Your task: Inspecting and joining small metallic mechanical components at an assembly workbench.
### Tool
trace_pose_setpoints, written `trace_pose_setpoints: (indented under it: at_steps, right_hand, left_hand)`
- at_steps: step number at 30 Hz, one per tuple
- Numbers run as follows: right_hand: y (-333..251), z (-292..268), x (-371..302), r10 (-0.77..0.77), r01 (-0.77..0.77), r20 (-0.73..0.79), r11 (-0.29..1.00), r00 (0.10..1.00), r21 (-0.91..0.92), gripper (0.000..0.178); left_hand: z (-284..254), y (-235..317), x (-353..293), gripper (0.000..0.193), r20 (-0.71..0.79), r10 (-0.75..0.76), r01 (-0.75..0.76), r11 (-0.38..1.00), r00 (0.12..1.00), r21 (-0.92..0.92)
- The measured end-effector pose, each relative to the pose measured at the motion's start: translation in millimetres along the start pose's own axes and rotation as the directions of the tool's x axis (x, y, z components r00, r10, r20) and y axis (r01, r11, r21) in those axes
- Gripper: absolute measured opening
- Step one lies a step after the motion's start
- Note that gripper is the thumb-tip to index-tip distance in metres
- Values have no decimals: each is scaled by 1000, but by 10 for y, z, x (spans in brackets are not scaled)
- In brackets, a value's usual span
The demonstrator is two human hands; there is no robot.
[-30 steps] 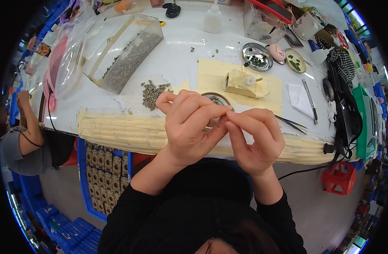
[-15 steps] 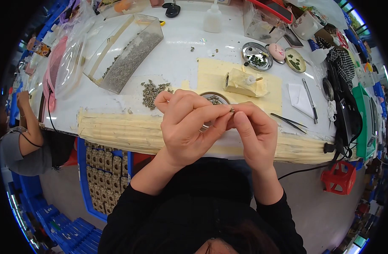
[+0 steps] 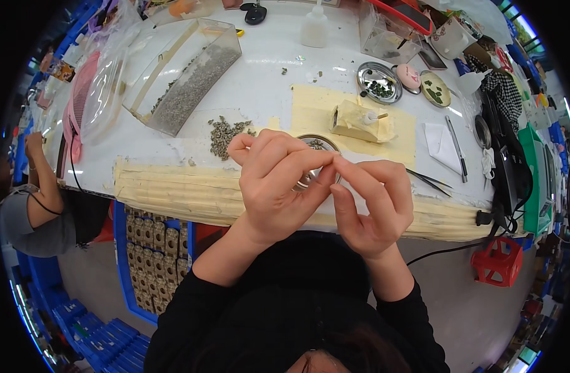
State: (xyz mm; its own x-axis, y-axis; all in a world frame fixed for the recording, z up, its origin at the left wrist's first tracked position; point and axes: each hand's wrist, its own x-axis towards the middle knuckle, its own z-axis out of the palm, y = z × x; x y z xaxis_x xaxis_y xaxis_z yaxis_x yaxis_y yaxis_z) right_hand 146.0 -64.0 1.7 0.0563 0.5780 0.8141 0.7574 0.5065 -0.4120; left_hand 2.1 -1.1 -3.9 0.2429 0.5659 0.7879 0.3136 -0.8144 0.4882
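We list left hand, fingers nearly closed, and right hand, thumb and forefinger parted, any hold hidden from us; round dish, no long axis, eleven o'clock from fingertips, left hand nearer; white surface, grey pile at nine, red stool at four.

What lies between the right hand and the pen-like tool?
In the head view, tweezers and white paper lie between the right hand and the pen-like tool.
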Motion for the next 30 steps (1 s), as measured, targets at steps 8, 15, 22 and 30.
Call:
trace_pose_setpoints:
  at_steps: [8,15,22,30]
  right_hand:
    - [-31,-1,-36,534,-589,290,557,794,585,18]
    - [-26,3,-66,616,-619,286,434,734,654,13]
    - [-43,-12,4,-54,54,4,998,999,21,31]
    - [8,8,-39,257,-262,50,938,965,228,22]
  left_hand:
    - [-25,-5,11,23,-10,55,-55,998,998,-30]
    - [-13,29,-10,26,-6,125,-125,991,992,58]
    - [-27,8,-4,26,1,59,-59,998,998,19]
    - [-19,-5,-6,25,-23,76,-76,997,997,-8]
